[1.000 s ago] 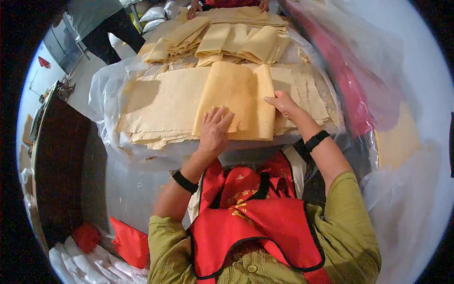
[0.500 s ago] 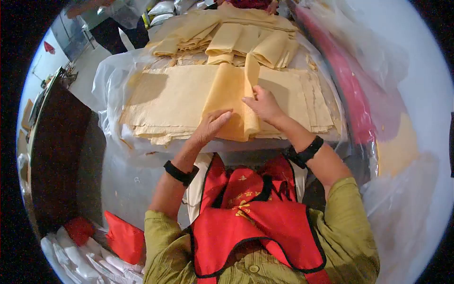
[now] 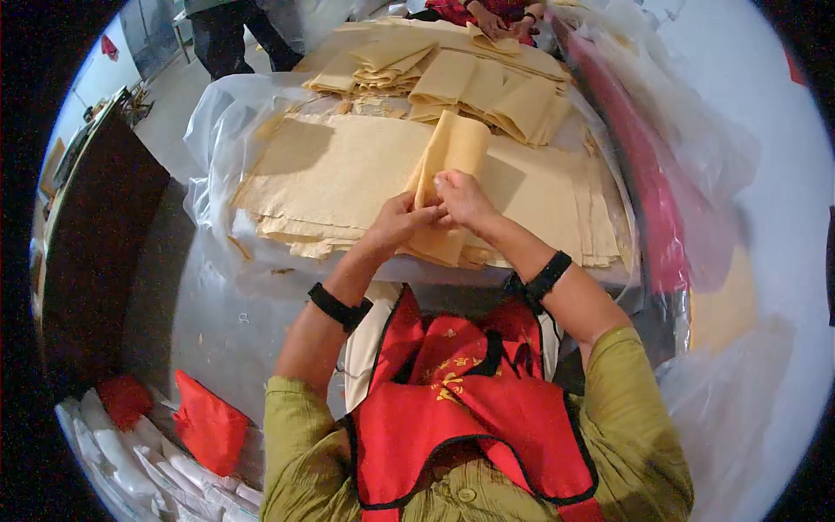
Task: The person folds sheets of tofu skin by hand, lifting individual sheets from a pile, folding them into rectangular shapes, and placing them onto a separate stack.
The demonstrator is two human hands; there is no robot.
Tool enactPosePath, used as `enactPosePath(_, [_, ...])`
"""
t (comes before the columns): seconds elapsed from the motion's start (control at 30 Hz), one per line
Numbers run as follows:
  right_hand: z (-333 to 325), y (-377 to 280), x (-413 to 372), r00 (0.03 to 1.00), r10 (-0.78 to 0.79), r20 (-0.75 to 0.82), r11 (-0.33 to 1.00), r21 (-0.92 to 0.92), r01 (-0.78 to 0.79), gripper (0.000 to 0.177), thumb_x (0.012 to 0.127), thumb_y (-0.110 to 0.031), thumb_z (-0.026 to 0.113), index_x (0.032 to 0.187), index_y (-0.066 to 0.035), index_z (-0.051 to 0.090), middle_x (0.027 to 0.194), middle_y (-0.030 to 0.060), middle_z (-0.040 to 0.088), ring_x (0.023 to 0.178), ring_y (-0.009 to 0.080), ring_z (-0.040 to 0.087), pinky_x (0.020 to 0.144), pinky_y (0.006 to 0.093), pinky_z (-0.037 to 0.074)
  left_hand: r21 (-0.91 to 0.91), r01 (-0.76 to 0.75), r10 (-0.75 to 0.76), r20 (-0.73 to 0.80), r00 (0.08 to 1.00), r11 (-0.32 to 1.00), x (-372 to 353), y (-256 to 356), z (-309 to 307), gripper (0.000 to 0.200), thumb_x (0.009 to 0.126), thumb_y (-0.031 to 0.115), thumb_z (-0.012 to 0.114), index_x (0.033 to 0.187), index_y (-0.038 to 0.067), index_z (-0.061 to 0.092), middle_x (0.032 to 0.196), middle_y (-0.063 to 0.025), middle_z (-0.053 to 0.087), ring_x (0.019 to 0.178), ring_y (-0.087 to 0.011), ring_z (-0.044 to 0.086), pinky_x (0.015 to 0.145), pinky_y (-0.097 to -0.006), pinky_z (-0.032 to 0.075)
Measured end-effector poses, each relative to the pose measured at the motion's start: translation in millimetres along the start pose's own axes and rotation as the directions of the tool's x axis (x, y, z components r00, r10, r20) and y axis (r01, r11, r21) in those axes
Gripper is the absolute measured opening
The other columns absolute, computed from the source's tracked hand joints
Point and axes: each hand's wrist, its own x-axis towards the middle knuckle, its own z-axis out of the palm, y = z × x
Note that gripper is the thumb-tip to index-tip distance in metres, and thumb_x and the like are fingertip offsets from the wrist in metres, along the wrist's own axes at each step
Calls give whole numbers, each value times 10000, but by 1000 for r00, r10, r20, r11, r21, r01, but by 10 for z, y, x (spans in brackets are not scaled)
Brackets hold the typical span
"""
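Observation:
A folded, thin yellow sheet [image 3: 465,143], like tofu skin, stands partly raised on a wide stack of the same sheets [image 3: 330,165]. My right hand [image 3: 465,202] is closed on its folded edge, thumb on top. Close beside it, my left hand [image 3: 402,219] has its fingers curled on the fold's lower left side; the two hands' fingertips meet. Part of the fold is hidden behind my fingers. The sheet's lower end rests on the stack near the front edge.
Folded sheet bundles [image 3: 487,87] lie farther back. Clear plastic [image 3: 217,130] drapes over the table's left side; pink plastic sheeting [image 3: 648,200] runs along the right. Another person's hands [image 3: 504,24] are at the far end. A person in dark trousers [image 3: 230,43] stands back left.
My left hand has moved right and up to join my right hand. The sheet's left flap is now folded over toward the right, making a narrower bundle. The camera view has shifted slightly.

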Motion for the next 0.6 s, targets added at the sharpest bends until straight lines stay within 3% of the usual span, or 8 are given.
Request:
enactPosePath(0.03, [13, -8, -14, 998, 55, 33, 995, 82, -57, 280, 847, -235, 475, 974, 7, 531, 766, 144, 588, 716, 243, 603, 554, 374, 497, -38, 2, -4, -40, 999, 999, 46, -95, -39, 339, 800, 198, 581, 1049, -26, 529, 897, -75, 609, 793, -160, 575, 706, -309, 466])
enactPosePath(0.13, [45, -69, -57, 972, 206, 111, 950, 217, -226, 277, 844, -213, 473, 1001, 8, 530, 763, 110, 583, 701, 199, 602, 490, 349, 498, 656, 2, 153, -179, 972, 754, 322, -514, -334, 310, 810, 171, 554, 1041, -32, 524, 859, -129, 628, 753, -205, 610, 675, -319, 479])
enactPosePath(0.23, [100, 177, 128, 977, 164, 136, 973, 143, -183, 323, 840, -205, 476, 1081, 9, 499, 782, 114, 585, 706, 210, 603, 517, 349, 502, 792, 24, 321, -275, 906, 610, 210, -396, -148, 276, 811, 178, 537, 1015, -7, 539, 856, -181, 621, 759, -260, 624, 661, -328, 483])
enactPosePath(0.33, [184, 639, 419, 994, -51, 97, 999, -15, 53, 356, 835, -199, 481, 1124, 9, 480, 802, 117, 589, 686, 201, 596, 516, 330, 499, 750, 16, 365, -340, 867, 661, 154, -349, -62, 266, 804, 223, 550, 984, 28, 563, 869, -187, 607, 774, -300, 612, 647, -359, 482])
enactPosePath(0.4, [197, 670, 410, 986, -132, 102, 987, -79, 140, 364, 831, -193, 481, 1134, 8, 479, 824, 127, 595, 698, 208, 594, 552, 326, 500, 890, 131, 372, -311, 875, 436, 104, -282, -34, 269, 776, 243, 579, 970, 56, 572, 828, -159, 607, 756, -297, 606, 634, -376, 474])
enactPosePath(0.43, [196, 592, 338, 989, -96, 112, 994, -47, 102, 359, 829, -190, 480, 1129, 8, 485, 836, 135, 598, 715, 218, 593, 584, 332, 498, 934, 184, 371, -296, 880, 307, 88, -266, -32, 272, 762, 253, 593, 963, 70, 577, 808, -145, 608, 748, -296, 602, 627, -384, 470])
enactPosePath(0.53, [165, 192, 38, 976, 133, 174, 977, 145, -159, 338, 825, -183, 477, 1101, 11, 510, 870, 161, 603, 776, 257, 588, 690, 359, 487, 995, 62, 615, -97, 783, 78, 53, -377, -138, 248, 707, 147, 551, 943, 76, 581, 662, -96, 548, 629, -267, 566, 545, -382, 434])
enactPosePath(0.6, [121, 67, -78, 971, 56, 233, 994, 74, -75, 331, 864, -153, 437, 1167, -21, 446, 878, 139, 575, 712, 234, 592, 602, 330, 492, 996, 84, 607, -93, 789, 44, 52, -411, -147, 257, 694, 144, 548, 941, 84, 583, 659, -80, 535, 642, -251, 550, 565, -372, 419])
